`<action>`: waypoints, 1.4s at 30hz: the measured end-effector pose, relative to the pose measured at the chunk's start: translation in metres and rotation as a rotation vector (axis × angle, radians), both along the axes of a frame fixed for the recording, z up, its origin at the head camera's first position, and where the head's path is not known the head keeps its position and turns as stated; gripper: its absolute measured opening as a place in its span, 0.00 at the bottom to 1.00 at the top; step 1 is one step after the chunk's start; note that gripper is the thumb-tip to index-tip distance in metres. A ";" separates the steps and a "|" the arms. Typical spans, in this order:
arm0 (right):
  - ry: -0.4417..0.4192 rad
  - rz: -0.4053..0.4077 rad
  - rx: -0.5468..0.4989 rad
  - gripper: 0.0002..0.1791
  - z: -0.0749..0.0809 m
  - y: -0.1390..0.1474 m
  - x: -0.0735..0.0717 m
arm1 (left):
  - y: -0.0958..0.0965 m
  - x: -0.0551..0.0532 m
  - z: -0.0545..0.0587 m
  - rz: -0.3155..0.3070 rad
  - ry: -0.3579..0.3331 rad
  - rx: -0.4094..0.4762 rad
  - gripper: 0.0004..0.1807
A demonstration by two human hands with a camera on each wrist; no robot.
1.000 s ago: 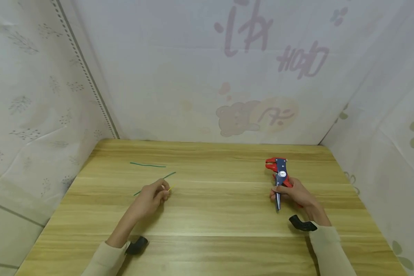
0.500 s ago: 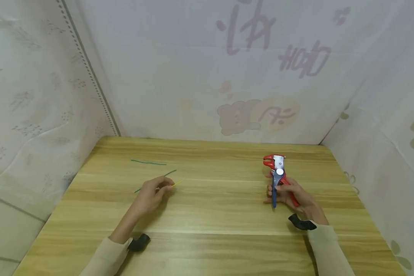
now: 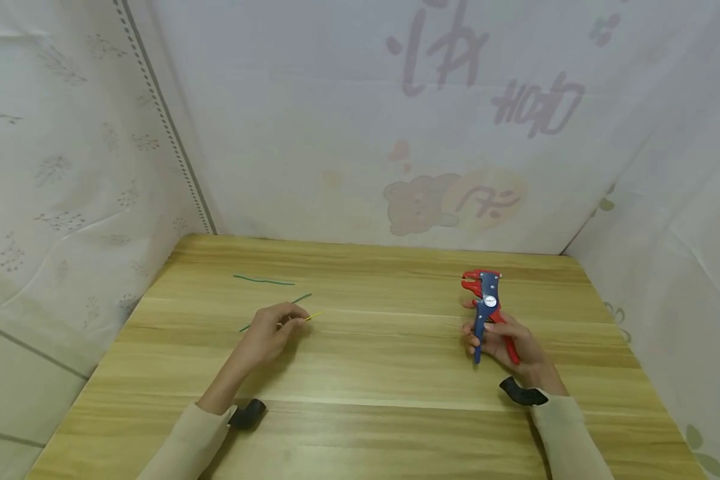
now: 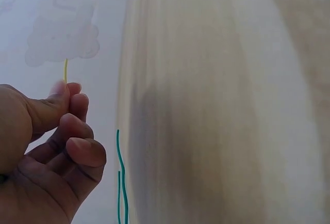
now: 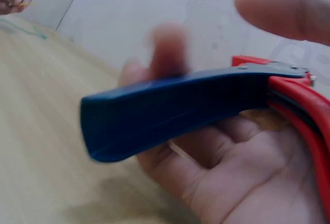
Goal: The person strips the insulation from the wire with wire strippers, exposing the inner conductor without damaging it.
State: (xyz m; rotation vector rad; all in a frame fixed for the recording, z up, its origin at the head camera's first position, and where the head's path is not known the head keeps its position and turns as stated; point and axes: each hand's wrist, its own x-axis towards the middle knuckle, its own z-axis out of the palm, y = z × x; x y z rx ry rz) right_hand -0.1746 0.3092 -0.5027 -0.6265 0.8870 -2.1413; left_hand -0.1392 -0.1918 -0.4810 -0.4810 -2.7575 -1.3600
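My left hand (image 3: 270, 333) pinches a thin yellow wire (image 3: 315, 315) between thumb and index finger, over the left half of the table. In the left wrist view a short piece of the yellow wire (image 4: 65, 70) sticks up past the fingertips; the other fingers are loosely curled. On the right, my right hand (image 3: 519, 343) holds a wire stripper (image 3: 489, 300) with red jaws and a blue and a red handle. Seen from the right wrist, fingers curl round the blue handle (image 5: 170, 110), the red handle (image 5: 304, 115) lies at the palm side, and the thumb is lifted off.
One green wire (image 3: 264, 280) lies at the back left of the wooden table (image 3: 372, 373). A second green wire (image 3: 302, 298) lies partly hidden behind my left hand. Patterned cloth (image 3: 312, 133) hangs behind the table and at both sides.
The yellow wire sticks out farther from my left fingers, which have shifted slightly right. My right hand has changed its grip on the wire stripper, and its red handle shows more.
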 end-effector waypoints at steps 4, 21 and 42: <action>0.018 -0.034 -0.013 0.31 -0.003 -0.004 0.000 | 0.002 -0.004 0.001 0.018 -0.012 -0.001 0.07; 0.061 -0.064 0.098 0.30 -0.004 -0.024 -0.002 | 0.017 -0.022 -0.003 0.043 -0.047 0.038 0.09; 0.125 -0.054 0.083 0.28 -0.008 -0.046 -0.007 | 0.035 -0.031 0.001 0.034 -0.083 0.073 0.08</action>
